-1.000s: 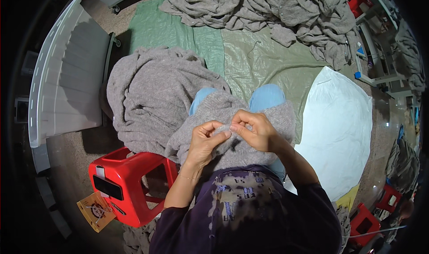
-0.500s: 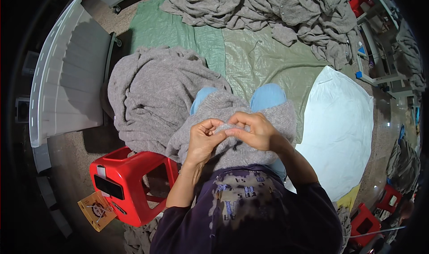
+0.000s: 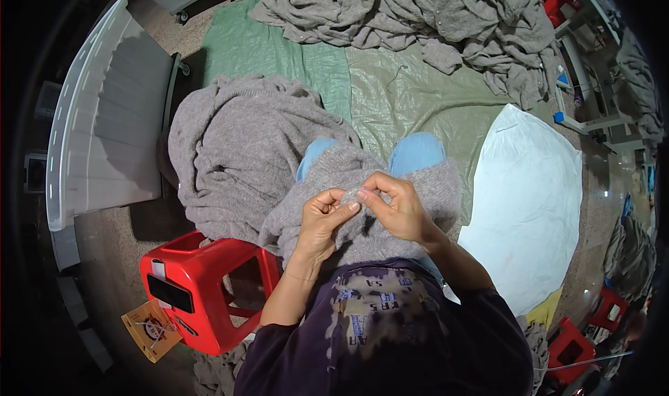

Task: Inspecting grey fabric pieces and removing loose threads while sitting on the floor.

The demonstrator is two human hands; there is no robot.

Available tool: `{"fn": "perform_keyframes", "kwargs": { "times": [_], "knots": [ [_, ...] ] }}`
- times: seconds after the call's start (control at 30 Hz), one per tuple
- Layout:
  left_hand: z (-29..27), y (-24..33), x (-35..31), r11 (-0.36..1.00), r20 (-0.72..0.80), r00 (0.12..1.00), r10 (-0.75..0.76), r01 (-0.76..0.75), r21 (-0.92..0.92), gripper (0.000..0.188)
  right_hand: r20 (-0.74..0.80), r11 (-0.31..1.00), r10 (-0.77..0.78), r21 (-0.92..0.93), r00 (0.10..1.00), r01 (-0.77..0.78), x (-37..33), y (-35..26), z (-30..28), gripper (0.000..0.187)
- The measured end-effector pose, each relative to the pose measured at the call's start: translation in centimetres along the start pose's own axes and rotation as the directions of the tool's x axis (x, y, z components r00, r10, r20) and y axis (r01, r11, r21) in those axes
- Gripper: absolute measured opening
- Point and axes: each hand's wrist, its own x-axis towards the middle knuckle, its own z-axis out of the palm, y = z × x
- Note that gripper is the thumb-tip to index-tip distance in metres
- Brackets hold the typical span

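Note:
Across my lap lies a grey knitted fabric piece (image 3: 387, 239), soft and fuzzy. Close together above it, my left hand (image 3: 322, 218) and my right hand (image 3: 396, 206) each pinch a small fold of the knit between thumb and fingers. The thumbs nearly meet at the pinched spot. Any small thing between the fingertips is too tiny to make out. Left of my knees, a large heap of the same grey knit (image 3: 244, 145) adjoins the piece on my lap.
A red plastic stool (image 3: 209, 284) at my left bears a phone (image 3: 169, 293), with a yellow box (image 3: 150, 330) at its side. Beyond stands a pale wheeled bin (image 3: 104, 117). White sacking (image 3: 523, 208) lies right; more grey knits (image 3: 418, 9) pile up on the green tarp (image 3: 418, 82) ahead.
Both hands have shifted slightly, and the right thumb now points more upward along the pinched fold. The hold on the knit stays.

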Motion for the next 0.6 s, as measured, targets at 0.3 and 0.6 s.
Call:
{"fn": "perform_keyframes", "kwargs": {
  "times": [0.3,0.6],
  "knots": [
    [0.3,0.1,-0.6,0.997,-0.071,0.995,0.071,-0.069,0.029,0.012,-0.064,0.952,-0.274,-0.159,0.96,0.261,0.2,-0.3,0.7,0.006],
    [0.7,-1.2,0.0,0.983,-0.262,0.951,0.165,-0.18,-0.036,0.014,-0.108,0.868,-0.421,-0.336,0.901,0.366,-0.8,0.0,2.2,0.008]
  ]
}}
